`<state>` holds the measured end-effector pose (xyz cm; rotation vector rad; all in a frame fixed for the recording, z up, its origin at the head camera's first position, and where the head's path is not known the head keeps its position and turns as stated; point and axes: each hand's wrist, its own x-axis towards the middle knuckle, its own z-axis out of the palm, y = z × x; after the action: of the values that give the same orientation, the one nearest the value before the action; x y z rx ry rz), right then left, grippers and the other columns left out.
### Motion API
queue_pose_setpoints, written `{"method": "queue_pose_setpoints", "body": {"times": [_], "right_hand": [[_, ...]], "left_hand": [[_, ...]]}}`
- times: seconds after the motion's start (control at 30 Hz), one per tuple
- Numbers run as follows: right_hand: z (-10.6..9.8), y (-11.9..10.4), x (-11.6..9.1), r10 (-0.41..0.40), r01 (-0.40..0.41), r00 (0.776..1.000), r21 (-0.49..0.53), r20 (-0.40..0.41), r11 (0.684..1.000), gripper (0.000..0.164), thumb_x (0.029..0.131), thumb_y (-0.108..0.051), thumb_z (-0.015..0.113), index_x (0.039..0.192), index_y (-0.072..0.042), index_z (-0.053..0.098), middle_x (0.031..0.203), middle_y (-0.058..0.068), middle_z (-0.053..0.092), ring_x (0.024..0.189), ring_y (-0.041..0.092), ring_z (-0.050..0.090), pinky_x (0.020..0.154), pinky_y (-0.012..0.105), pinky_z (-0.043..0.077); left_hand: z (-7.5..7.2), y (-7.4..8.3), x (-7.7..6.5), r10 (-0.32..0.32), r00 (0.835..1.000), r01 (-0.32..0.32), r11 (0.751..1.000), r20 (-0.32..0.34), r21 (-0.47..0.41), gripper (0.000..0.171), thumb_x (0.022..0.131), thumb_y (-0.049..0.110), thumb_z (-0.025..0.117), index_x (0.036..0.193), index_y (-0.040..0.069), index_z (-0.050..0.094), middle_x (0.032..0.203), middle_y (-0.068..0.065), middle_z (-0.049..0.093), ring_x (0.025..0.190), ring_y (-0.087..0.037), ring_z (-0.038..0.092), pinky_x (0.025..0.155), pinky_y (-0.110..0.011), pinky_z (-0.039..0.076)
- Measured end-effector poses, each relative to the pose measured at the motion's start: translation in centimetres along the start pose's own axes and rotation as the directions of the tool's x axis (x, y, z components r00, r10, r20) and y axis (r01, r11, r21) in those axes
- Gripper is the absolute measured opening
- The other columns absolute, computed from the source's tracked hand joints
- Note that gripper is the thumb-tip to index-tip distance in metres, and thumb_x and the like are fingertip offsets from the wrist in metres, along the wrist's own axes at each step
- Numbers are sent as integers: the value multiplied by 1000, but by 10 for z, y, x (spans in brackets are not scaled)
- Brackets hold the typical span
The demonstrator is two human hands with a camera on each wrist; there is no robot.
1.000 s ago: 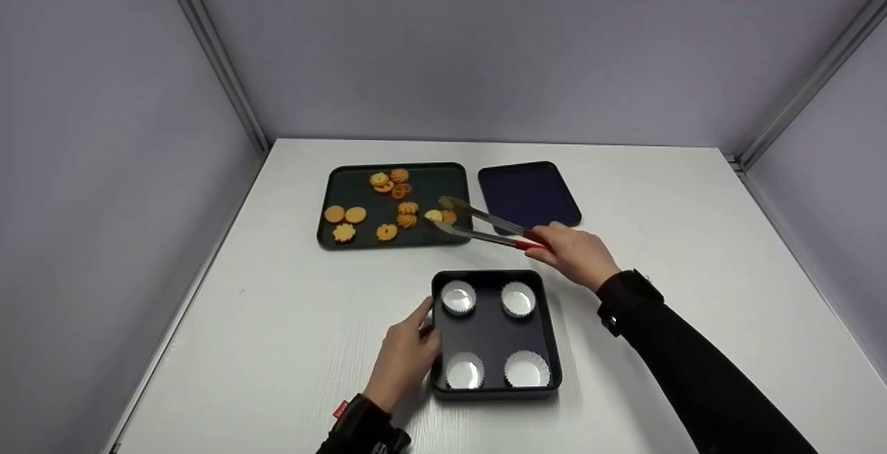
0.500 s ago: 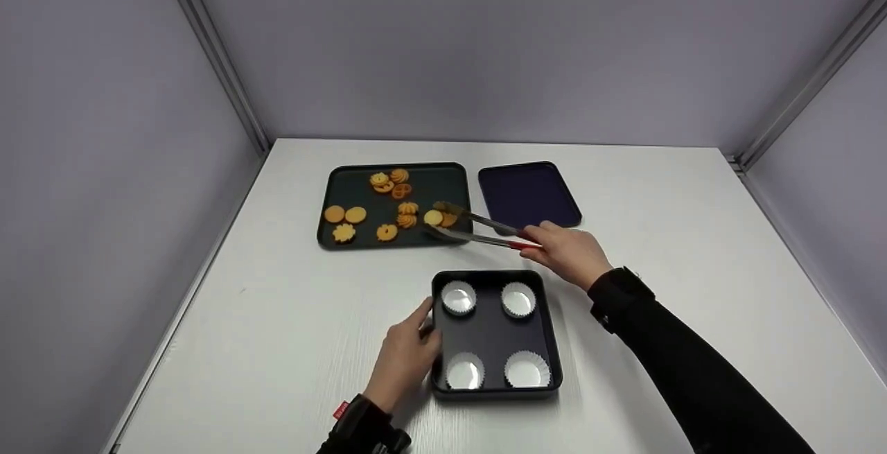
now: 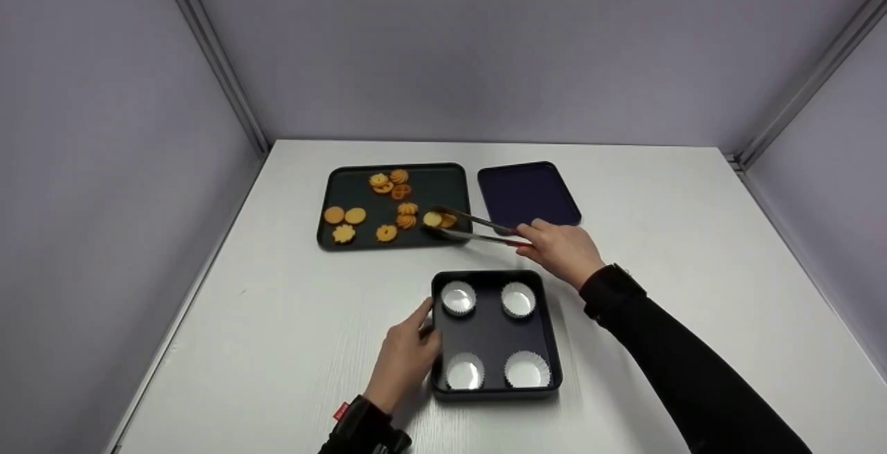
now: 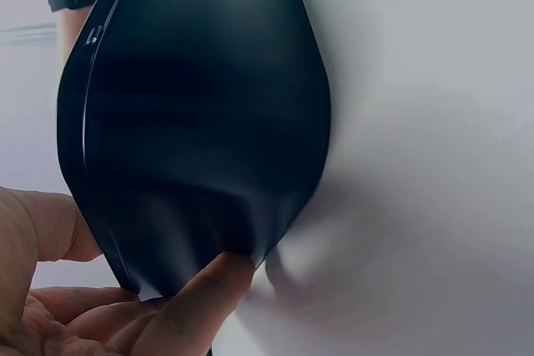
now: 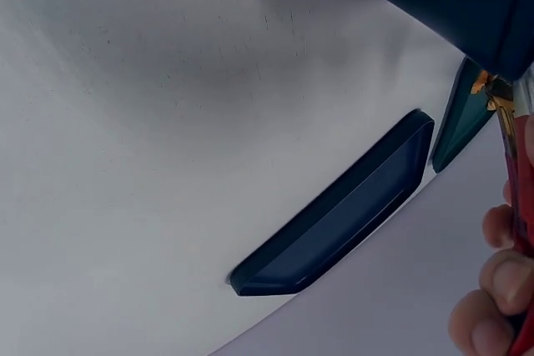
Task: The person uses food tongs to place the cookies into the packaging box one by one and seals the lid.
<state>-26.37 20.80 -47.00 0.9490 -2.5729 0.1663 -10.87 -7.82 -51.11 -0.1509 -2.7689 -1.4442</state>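
Observation:
My left hand [image 3: 402,357] grips the left wall of a deep dark baking pan [image 3: 492,336]; in the left wrist view its fingers [image 4: 196,306] lie along the pan's outside. White fluted cupcake liners [image 3: 458,298] stand near the pan's corners. With my right hand [image 3: 565,249] I hold red-handled metal tongs [image 3: 485,238], reaching left over the dark green tray [image 3: 436,187]. The tong tips stand around a pale round cookie [image 3: 432,219] and a browner cookie [image 3: 449,221] beside it. Whether they touch the cookies cannot be told.
More cookies lie in groups on the green tray, such as swirled cookies [image 3: 407,215] just left of the tongs and round cookies [image 3: 355,215] further left. A flat navy tray [image 3: 530,194] is at the back right. Grey panels enclose the white table [image 3: 277,322].
My right hand has moved slightly left and forward with the tongs, and the tong arms have drawn closer together around the two cookies. The left hand and the pan have stayed put.

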Motion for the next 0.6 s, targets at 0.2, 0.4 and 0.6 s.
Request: {"method": "queue_pose_setpoints", "body": {"times": [0.2, 0.4, 0.6], "right_hand": [[1, 0, -2, -4, 3, 999, -27, -44, 1000, 25, 88, -29, 80, 98, -12, 65, 75, 2, 55, 50, 20, 51, 44, 39, 41], [1, 1, -4, -8, 7, 998, -22, -58, 1000, 23, 90, -30, 77, 97, -12, 65, 77, 2, 57, 51, 22, 54, 45, 41, 42], [2, 1, -4, -23, 20, 996, -36, -87, 999, 21, 90, -29, 77, 98, -12, 67, 76, 2, 57, 51, 22, 54, 45, 41, 43]], "left_hand": [[0, 0, -1, 7, 1000, -7, 1000, 6, -6, 56, 96, 7, 62, 150, 0, 49, 128, -24, 68, 109, -30, 70, 81, -36, 54], [0, 0, -1, 5, 1000, -5, 1000, -10, 7, 56, 94, 8, 63, 149, -1, 51, 127, -24, 68, 108, -30, 70, 85, -41, 55], [0, 0, 0, 0, 1000, 0, 1000, -3, 2, 57, 95, 8, 63, 149, 0, 51, 127, -23, 68, 105, -26, 69, 84, -39, 54]]}}
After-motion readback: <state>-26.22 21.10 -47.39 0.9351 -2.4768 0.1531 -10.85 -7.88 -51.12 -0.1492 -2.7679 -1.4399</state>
